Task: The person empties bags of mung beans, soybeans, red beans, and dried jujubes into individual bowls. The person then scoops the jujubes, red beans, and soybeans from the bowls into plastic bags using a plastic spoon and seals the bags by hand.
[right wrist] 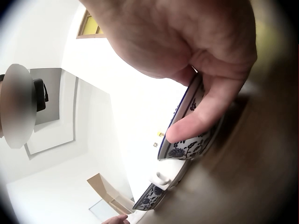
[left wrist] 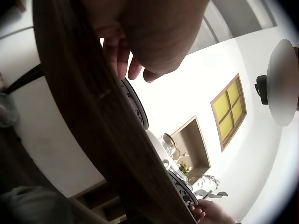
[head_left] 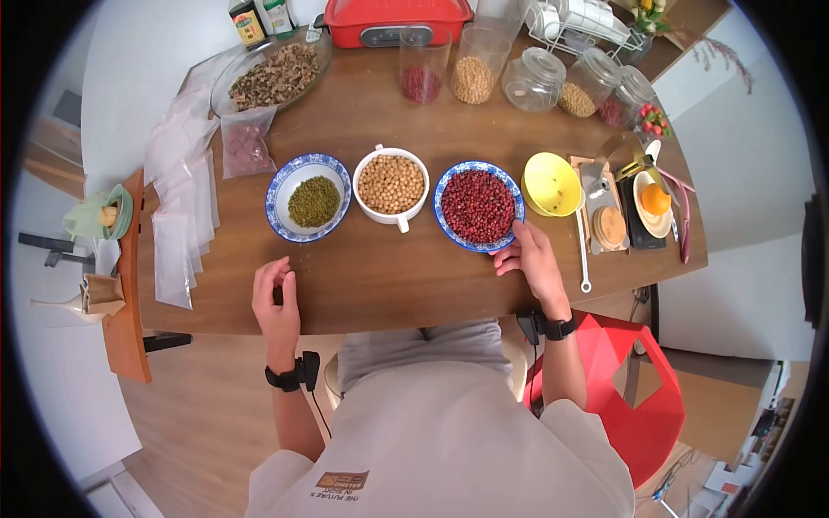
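My right hand (head_left: 533, 262) grips the near right side of a blue-and-white bowl (right wrist: 187, 142) full of dark red beans (head_left: 477, 205). One finger lies along the bowl's patterned outer wall in the right wrist view. My left hand (head_left: 276, 304) rests at the table's near edge, fingers loosely bent and holding nothing. Ahead of it stands a blue-and-white bowl (head_left: 275, 205) with small green beans (head_left: 314, 202). Between the two bowls, a white two-handled bowl (head_left: 403, 223) holds chickpeas (head_left: 391, 184).
Beside the red beans is a yellow bowl (head_left: 553, 185), with a white ladle (head_left: 584, 259) near it. Clear bags (head_left: 180, 250) lie at left. Jars (head_left: 533, 82) and a red cooker (head_left: 389, 17) line the back. An orange (head_left: 654, 199) sits far right.
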A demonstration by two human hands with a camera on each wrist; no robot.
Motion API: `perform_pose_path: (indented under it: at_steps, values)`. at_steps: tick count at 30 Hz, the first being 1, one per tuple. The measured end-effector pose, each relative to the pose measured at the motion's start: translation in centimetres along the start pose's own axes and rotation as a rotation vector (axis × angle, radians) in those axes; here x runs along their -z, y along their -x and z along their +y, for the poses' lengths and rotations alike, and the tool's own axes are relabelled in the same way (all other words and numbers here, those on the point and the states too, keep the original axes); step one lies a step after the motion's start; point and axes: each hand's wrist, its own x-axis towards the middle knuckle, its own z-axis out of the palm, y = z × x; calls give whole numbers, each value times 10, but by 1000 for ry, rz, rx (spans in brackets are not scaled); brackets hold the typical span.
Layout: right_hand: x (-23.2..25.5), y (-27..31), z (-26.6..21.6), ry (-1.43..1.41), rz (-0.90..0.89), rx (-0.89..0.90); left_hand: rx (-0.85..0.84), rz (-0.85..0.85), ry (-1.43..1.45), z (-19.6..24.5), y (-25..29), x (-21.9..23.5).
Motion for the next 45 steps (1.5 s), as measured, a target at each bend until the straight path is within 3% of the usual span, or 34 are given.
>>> perform_pose_path:
  at_steps: [21, 28, 36, 42, 45]
  values:
    - [-2, -30, -3, -41, 22, 3, -29, 24, -5, -6, 3, -2]
    - [-1, -4, -7, 33, 67, -8, -24, 75, 40, -17, 8, -4]
    - [67, 12, 15, 94, 285, -7, -112, 104, 45, -8, 11, -3]
    - [88, -15, 12, 100, 240, -129, -79, 133, 56, -11, 8, 6]
    - [89, -15, 12, 77, 216, -102, -86, 136, 67, -10, 11, 5]
